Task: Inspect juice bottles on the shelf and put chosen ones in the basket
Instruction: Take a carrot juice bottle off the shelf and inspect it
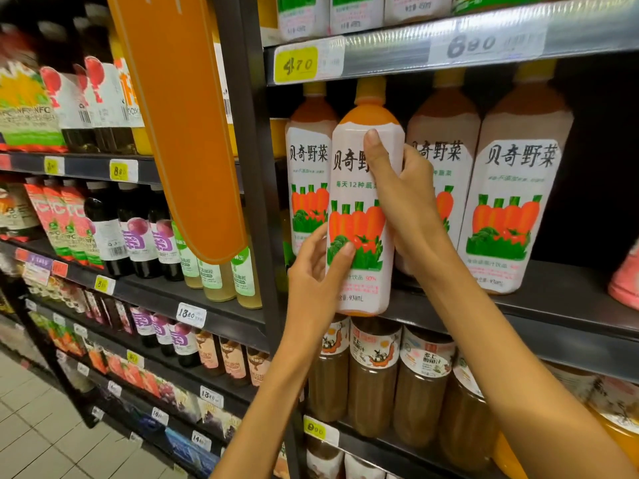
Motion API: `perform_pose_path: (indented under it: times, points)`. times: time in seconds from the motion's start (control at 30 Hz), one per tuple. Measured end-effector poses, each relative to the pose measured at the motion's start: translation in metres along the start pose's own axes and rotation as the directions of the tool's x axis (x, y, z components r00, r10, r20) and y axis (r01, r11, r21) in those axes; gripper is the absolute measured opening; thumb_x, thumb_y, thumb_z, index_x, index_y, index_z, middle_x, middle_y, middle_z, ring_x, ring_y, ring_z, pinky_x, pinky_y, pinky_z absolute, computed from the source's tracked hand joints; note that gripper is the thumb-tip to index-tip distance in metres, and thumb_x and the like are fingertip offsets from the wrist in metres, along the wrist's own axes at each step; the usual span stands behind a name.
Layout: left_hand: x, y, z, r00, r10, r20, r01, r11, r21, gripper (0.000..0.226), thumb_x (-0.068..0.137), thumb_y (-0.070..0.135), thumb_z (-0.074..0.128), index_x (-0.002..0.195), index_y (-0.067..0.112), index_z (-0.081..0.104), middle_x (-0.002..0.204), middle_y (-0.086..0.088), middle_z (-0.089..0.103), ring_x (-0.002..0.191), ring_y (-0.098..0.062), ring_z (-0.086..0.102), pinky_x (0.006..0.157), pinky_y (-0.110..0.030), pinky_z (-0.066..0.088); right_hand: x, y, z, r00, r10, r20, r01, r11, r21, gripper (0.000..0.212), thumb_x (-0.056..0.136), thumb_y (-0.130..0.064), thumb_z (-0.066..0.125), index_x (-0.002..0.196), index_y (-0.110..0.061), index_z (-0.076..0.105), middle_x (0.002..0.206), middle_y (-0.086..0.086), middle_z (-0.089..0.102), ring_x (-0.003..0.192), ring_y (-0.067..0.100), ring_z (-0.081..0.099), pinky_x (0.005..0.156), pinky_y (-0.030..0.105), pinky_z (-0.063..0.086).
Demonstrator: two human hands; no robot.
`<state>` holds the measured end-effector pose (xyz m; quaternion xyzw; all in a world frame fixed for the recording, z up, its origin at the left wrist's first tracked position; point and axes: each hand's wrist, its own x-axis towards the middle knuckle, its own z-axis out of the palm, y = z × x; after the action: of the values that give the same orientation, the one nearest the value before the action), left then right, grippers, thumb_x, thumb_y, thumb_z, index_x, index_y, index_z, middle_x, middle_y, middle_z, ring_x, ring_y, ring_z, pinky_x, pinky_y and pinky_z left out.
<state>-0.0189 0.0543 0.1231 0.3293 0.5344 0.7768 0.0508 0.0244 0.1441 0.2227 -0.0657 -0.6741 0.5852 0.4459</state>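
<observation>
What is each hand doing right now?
Left hand: holds the lower label of the carrot juice bottle, thumb in front.
Right hand: grips the same bottle's upper body.

Held bottle (363, 216) before shelf (553, 305), between two bottle neighbours.

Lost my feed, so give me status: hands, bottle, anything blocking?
Right hand grips carrot juice bottle high; left hand pinches it low. Bottle pulled forward past shelf edge. Neighbouring bottles close alongside.

Glossy plastic-sleeved juice bottle (363, 216), matt dark metal shelf (553, 305), shiny price strip (449, 50)
</observation>
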Motion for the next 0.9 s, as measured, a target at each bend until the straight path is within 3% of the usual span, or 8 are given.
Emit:
perform_pose_path:
  times: [0.13, 0.27, 0.33, 0.47, 0.53, 0.63, 0.73, 0.9]
  points:
    - [0.004, -0.003, 0.004, 0.998, 0.056, -0.014, -0.056, 0.998, 0.0, 0.06, 0.081, 0.037, 0.057, 0.135, 0.011, 0.047, 0.123, -0.006, 0.064, 0.11, -0.016, 0.063, 0.082, -0.022, 0.054, 0.005, -0.001, 0.004, 0.999, -0.05, -0.02, 0.049, 0.998, -0.05, 0.046, 0.094, -0.047, 0.054, 0.11, -0.004, 0.057, 0.102, 0.017, 0.068, 0.092, 0.03, 0.068, 0.08, 0.051, 0.055]
    - [0.013, -0.002, 0.011, 0.995, 0.096, 0.012, -0.096, 0.995, 0.027, 0.056, 0.085, 0.034, 0.051, 0.136, 0.01, 0.046, 0.125, -0.007, 0.062, 0.11, -0.014, 0.063, 0.077, -0.017, 0.053, 0.01, -0.003, 0.006, 0.99, -0.115, -0.077, 0.105, 0.987, -0.121, 0.042, 0.095, -0.045, 0.054, 0.104, -0.004, 0.054, 0.091, 0.008, 0.066, 0.081, 0.02, 0.067, 0.071, 0.04, 0.057]
    - [0.014, -0.005, 0.015, 0.994, 0.106, 0.005, -0.106, 0.994, 0.03, 0.056, 0.086, 0.035, 0.048, 0.136, 0.009, 0.047, 0.126, -0.007, 0.06, 0.111, -0.014, 0.061, 0.079, -0.018, 0.053, 0.011, -0.001, 0.007, 0.985, -0.142, -0.099, 0.125, 0.98, -0.156, 0.041, 0.095, -0.044, 0.055, 0.104, -0.004, 0.053, 0.092, 0.009, 0.064, 0.084, 0.021, 0.066, 0.074, 0.043, 0.056]
    - [0.015, -0.015, 0.015, 0.978, 0.182, -0.1, -0.155, 0.961, 0.23, 0.059, 0.083, 0.047, 0.045, 0.131, 0.014, 0.051, 0.129, 0.001, 0.042, 0.122, -0.017, 0.047, 0.095, -0.032, 0.05, 0.006, 0.007, 0.009, 0.965, -0.227, -0.129, 0.203, 0.963, -0.177, 0.04, 0.095, -0.042, 0.055, 0.116, -0.008, 0.052, 0.102, 0.007, 0.063, 0.093, 0.02, 0.065, 0.078, 0.042, 0.056]
    - [0.016, -0.017, 0.016, 0.972, 0.204, -0.118, -0.168, 0.951, 0.259, 0.061, 0.082, 0.049, 0.044, 0.131, 0.014, 0.051, 0.125, 0.004, 0.038, 0.124, -0.016, 0.043, 0.094, -0.024, 0.047, 0.005, 0.01, 0.009, 0.955, -0.257, -0.147, 0.236, 0.961, -0.146, 0.044, 0.095, -0.038, 0.056, 0.124, -0.006, 0.051, 0.109, 0.009, 0.063, 0.099, 0.023, 0.064, 0.082, 0.045, 0.055]
    - [0.019, -0.017, 0.017, 0.969, 0.213, -0.123, -0.183, 0.959, 0.214, 0.061, 0.083, 0.046, 0.044, 0.132, 0.011, 0.05, 0.122, 0.006, 0.042, 0.118, -0.006, 0.046, 0.081, -0.005, 0.044, 0.007, 0.012, 0.011, 0.95, -0.275, -0.148, 0.258, 0.958, -0.127, 0.045, 0.096, -0.034, 0.056, 0.128, -0.003, 0.05, 0.115, 0.014, 0.062, 0.104, 0.027, 0.063, 0.084, 0.047, 0.054]
    - [0.025, -0.018, 0.018, 0.963, 0.238, -0.127, -0.208, 0.956, 0.208, 0.059, 0.085, 0.042, 0.044, 0.134, 0.01, 0.048, 0.121, 0.013, 0.041, 0.117, 0.0, 0.045, 0.081, -0.002, 0.042, 0.012, 0.014, 0.014, 0.933, -0.337, -0.127, 0.313, 0.933, -0.18, 0.037, 0.098, -0.03, 0.054, 0.122, -0.002, 0.052, 0.109, 0.015, 0.061, 0.099, 0.026, 0.062, 0.081, 0.046, 0.053]
    - [0.029, -0.021, 0.02, 0.962, 0.249, -0.113, -0.214, 0.943, 0.255, 0.057, 0.085, 0.04, 0.047, 0.136, 0.014, 0.048, 0.127, 0.002, 0.045, 0.122, -0.007, 0.045, 0.09, -0.008, 0.043, 0.015, 0.025, 0.009, 0.908, -0.397, -0.137, 0.349, 0.895, -0.279, 0.04, 0.098, -0.029, 0.052, 0.127, 0.0, 0.049, 0.114, 0.011, 0.054, 0.101, 0.02, 0.057, 0.085, 0.041, 0.05]
